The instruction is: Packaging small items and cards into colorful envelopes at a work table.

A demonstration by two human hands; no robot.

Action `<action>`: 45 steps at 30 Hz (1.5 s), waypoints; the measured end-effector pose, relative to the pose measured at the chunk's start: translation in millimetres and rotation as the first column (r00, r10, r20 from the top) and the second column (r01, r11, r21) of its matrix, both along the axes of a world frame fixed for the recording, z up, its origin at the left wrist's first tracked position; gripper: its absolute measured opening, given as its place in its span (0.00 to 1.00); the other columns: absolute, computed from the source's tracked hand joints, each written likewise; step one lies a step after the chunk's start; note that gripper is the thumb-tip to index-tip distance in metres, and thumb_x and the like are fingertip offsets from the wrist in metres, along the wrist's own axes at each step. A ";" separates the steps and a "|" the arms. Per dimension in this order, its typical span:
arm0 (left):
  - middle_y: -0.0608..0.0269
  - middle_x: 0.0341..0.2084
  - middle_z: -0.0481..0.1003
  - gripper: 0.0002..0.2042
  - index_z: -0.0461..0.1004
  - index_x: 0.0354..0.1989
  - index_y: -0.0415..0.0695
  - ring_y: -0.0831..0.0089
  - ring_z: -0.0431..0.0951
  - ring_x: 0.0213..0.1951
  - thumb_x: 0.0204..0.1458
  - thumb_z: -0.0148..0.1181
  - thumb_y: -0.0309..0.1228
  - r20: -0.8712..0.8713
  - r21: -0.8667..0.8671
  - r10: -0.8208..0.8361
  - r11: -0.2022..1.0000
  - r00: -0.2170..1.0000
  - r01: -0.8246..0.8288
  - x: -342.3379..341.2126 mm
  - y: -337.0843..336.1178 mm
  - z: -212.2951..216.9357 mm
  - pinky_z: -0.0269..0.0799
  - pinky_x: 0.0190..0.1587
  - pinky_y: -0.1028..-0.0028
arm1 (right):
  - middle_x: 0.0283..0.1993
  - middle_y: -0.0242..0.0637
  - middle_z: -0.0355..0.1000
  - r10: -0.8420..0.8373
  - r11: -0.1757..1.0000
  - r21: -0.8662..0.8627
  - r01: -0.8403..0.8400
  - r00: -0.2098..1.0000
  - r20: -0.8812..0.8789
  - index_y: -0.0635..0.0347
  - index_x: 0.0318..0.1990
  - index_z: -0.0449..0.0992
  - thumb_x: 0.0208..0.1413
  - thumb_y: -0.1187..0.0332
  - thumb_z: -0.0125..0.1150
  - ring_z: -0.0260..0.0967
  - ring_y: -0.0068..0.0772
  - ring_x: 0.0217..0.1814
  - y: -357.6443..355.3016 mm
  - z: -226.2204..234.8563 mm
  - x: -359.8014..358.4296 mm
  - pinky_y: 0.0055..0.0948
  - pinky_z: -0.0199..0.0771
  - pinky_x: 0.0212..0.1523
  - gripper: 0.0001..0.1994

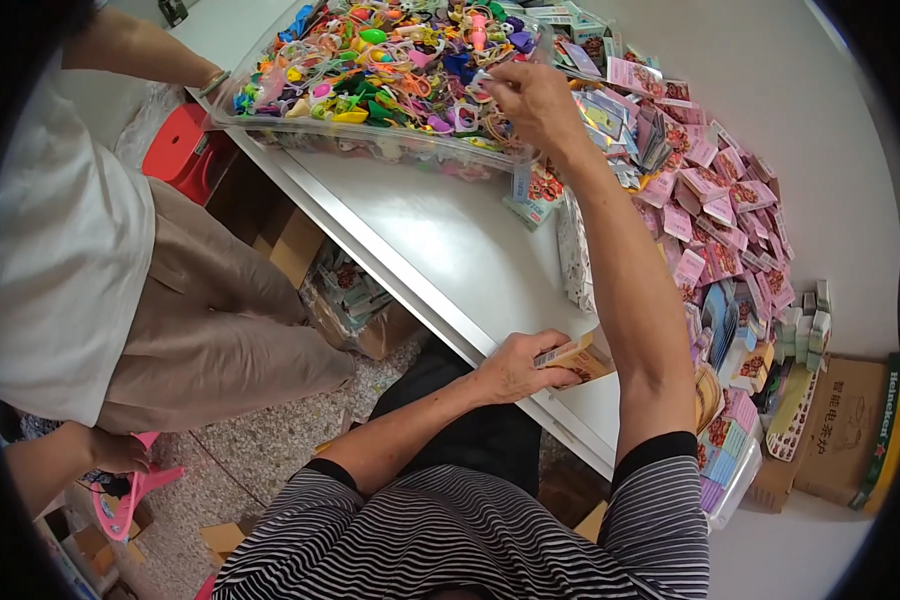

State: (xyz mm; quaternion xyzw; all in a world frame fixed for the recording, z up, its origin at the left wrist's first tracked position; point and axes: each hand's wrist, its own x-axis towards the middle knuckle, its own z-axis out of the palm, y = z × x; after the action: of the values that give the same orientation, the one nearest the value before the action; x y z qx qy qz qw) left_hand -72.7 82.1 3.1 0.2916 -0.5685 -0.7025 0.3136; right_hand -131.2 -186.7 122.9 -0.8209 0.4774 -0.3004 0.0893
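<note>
Two hands busy. Right hand (pixel 532 100) pinches a small toy from the clear tray (pixel 390 150); left hand (pixel 515 368) grips a small printed packet (pixel 575 357). Best lift the toy straight up, clear of tangles.

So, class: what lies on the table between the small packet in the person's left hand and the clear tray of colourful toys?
In the head view, mostly bare white table separates the packet in the left hand from the toy tray; small packets lie at its right edge.

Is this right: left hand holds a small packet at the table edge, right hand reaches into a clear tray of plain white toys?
Not quite. The head view shows the toys in the clear tray are brightly multicoloured, not plain white. The rest stands: the left hand holds a small packet at the edge of the table, and the right hand reaches into the tray.
</note>
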 end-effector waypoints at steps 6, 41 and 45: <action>0.56 0.42 0.82 0.24 0.75 0.53 0.33 0.74 0.81 0.44 0.51 0.75 0.33 0.016 0.030 0.019 0.999 1.000 -0.019 2.1 1.5 1.4 0.76 0.50 0.73 | 0.36 0.38 0.77 0.232 0.924 0.260 -0.280 0.952 0.198 0.61 0.55 0.78 0.61 0.63 0.63 0.70 0.26 0.34 0.6 4.3 27.3 0.28 0.71 0.38 0.17; 0.49 0.47 0.79 0.19 0.68 0.55 0.29 0.69 0.81 0.48 0.57 0.65 0.19 -0.345 0.203 0.291 0.951 0.892 -0.232 5.5 4.2 6.0 0.79 0.54 0.70 | 0.26 0.25 0.74 -0.279 0.790 0.603 -0.107 0.814 0.510 0.61 0.40 0.83 0.60 0.69 0.65 0.59 0.09 0.21 245.8 66.0 -123.6 0.14 0.54 0.19 0.06; 0.53 0.46 0.80 0.18 0.71 0.54 0.31 0.72 0.80 0.48 0.56 0.67 0.20 -0.351 0.132 0.313 0.950 0.882 -0.284 -2.4 14.6 5.0 0.77 0.54 0.72 | 0.30 0.27 0.77 -0.271 0.808 0.584 -0.082 0.828 0.491 0.65 0.42 0.83 0.61 0.71 0.64 0.67 0.14 0.26 278.3 39.3 -123.3 0.18 0.63 0.25 0.07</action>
State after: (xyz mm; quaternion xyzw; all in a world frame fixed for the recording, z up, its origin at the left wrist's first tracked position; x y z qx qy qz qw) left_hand -75.1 96.7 8.1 0.2506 -0.4205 -0.7091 0.5074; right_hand -254.5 91.6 162.2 -0.6047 0.5414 -0.3679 0.4538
